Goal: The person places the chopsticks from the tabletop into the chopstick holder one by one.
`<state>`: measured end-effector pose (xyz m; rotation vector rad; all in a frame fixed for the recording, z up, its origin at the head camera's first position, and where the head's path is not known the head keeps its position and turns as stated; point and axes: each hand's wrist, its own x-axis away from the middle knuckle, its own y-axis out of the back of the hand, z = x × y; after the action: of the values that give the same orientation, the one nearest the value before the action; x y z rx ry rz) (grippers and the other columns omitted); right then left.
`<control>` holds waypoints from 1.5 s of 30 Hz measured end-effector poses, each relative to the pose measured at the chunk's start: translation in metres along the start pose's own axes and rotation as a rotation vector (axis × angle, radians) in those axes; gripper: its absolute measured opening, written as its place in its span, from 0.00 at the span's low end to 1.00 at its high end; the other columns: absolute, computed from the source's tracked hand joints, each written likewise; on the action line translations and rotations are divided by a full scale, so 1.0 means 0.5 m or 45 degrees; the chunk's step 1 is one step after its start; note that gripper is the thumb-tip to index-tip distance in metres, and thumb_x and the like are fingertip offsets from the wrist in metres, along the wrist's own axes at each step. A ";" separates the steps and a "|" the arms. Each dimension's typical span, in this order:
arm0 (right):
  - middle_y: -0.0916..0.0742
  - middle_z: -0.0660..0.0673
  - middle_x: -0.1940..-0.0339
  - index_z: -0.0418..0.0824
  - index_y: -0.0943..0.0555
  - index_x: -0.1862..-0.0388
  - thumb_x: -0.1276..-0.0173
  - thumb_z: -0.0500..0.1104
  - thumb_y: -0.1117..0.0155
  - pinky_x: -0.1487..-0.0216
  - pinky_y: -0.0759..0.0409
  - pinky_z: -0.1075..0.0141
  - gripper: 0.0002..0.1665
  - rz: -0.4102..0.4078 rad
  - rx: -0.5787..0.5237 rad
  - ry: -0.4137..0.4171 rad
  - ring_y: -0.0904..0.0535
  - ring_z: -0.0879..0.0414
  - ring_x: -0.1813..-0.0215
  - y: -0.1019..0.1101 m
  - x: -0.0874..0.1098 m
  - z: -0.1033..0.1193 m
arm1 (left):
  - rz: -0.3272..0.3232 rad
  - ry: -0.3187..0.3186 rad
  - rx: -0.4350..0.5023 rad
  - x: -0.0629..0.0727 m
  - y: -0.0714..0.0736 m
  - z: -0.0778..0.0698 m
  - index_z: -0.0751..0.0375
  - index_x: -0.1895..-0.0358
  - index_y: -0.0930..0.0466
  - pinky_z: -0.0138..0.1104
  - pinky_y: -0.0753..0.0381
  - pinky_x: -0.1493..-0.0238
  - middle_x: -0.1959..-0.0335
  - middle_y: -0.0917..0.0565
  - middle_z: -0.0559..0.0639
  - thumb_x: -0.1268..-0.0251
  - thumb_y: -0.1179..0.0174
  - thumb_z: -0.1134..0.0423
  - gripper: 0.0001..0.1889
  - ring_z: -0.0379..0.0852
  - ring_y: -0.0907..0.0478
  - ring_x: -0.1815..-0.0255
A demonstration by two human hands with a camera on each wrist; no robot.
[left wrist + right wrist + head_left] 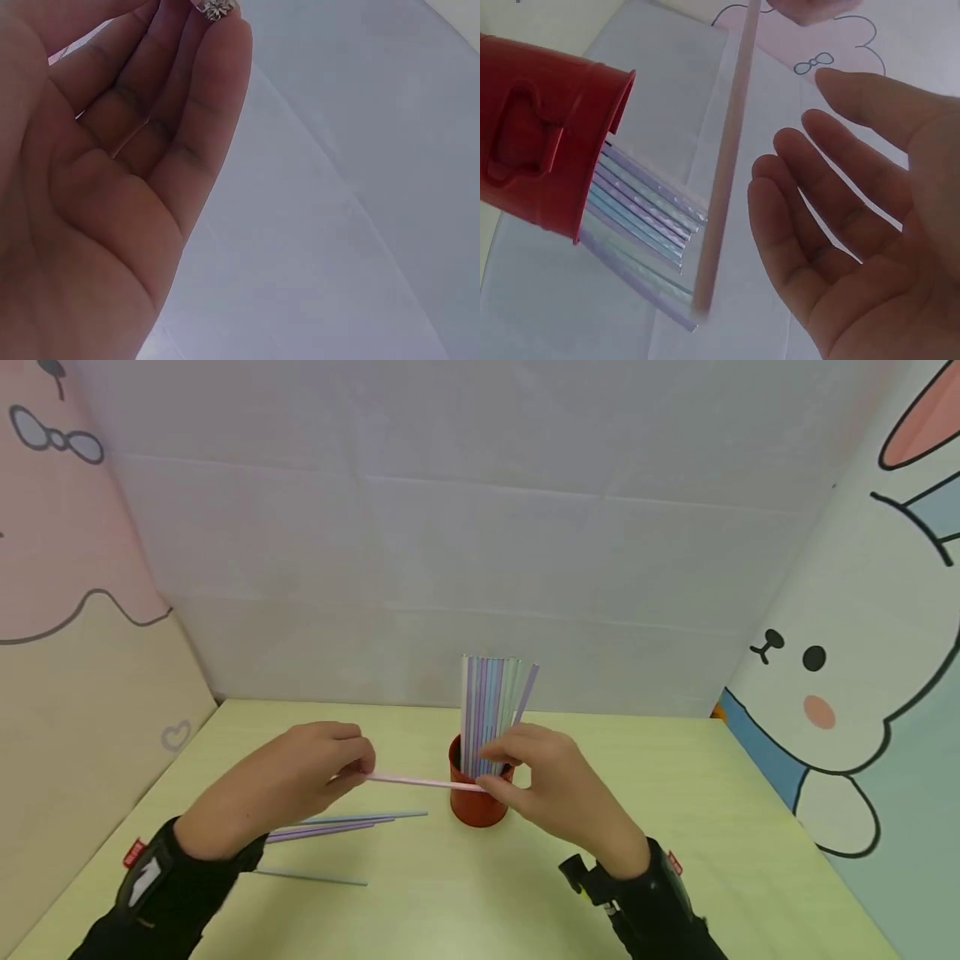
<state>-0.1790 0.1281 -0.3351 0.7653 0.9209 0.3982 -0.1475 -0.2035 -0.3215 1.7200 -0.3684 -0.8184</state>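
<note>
A thin pink straw point(420, 781) spans the space between the hands, its left end pinched in the fingers of my left hand point(288, 781). My right hand point(551, 785) is by the straw's other end, thumb and fingers spread apart. In the right wrist view, a gap shows between those fingers and the straw point(727, 161). Just behind the straw stands a red cup point(477, 808), upright on the table, with a bundle of pastel straws point(487, 702) rising from it. One purple straw point(527, 692) leans out to the right. The left wrist view shows the left palm point(90, 217) with curled fingers.
Several blue and purple straws point(352, 819) lie on the pale yellow table point(420, 910) near the left forearm. A single greenish straw point(322, 879) lies closer to the front. A white sheet point(480, 552) hangs behind, with cartoon-printed panels point(847, 693) at both sides.
</note>
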 end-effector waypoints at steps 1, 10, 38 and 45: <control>0.13 0.54 0.62 0.44 0.10 0.56 0.37 0.37 0.18 0.59 0.16 0.70 0.12 0.011 0.014 0.007 0.20 0.63 0.61 -0.007 -0.003 0.004 | 0.003 -0.011 -0.003 -0.014 -0.005 -0.013 0.48 0.64 0.17 0.29 0.22 0.66 0.68 0.23 0.35 0.36 0.26 0.71 0.12 0.32 0.29 0.69; 0.12 0.49 0.63 0.40 0.10 0.61 0.38 0.38 0.17 0.57 0.14 0.71 0.09 0.091 0.171 0.015 0.17 0.56 0.60 -0.044 -0.012 0.016 | -0.099 -0.018 -0.046 -0.089 -0.052 -0.097 0.56 0.68 0.18 0.27 0.26 0.69 0.72 0.24 0.41 0.36 0.27 0.73 0.10 0.38 0.31 0.71; 0.11 0.51 0.65 0.41 0.10 0.58 0.36 0.34 0.20 0.62 0.13 0.66 0.09 -0.238 0.089 -0.130 0.16 0.62 0.65 0.048 -0.013 -0.029 | -0.428 0.402 1.044 -0.143 -0.239 0.027 0.58 0.24 0.27 0.54 0.20 0.31 0.34 0.17 0.56 0.14 0.50 0.46 0.28 0.55 0.19 0.36; 0.08 0.49 0.61 0.39 0.10 0.55 0.33 0.33 0.22 0.57 0.15 0.71 0.10 -0.460 -0.200 -0.178 0.14 0.59 0.61 0.059 -0.053 -0.023 | -0.218 0.425 1.102 -0.152 -0.294 0.023 0.55 0.19 0.36 0.53 0.25 0.26 0.27 0.25 0.53 0.29 0.29 0.47 0.41 0.54 0.25 0.30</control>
<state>-0.2031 0.1367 -0.3025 0.4644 0.8640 0.0959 -0.2337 -0.1187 -0.4353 2.6796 -0.3736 -0.4870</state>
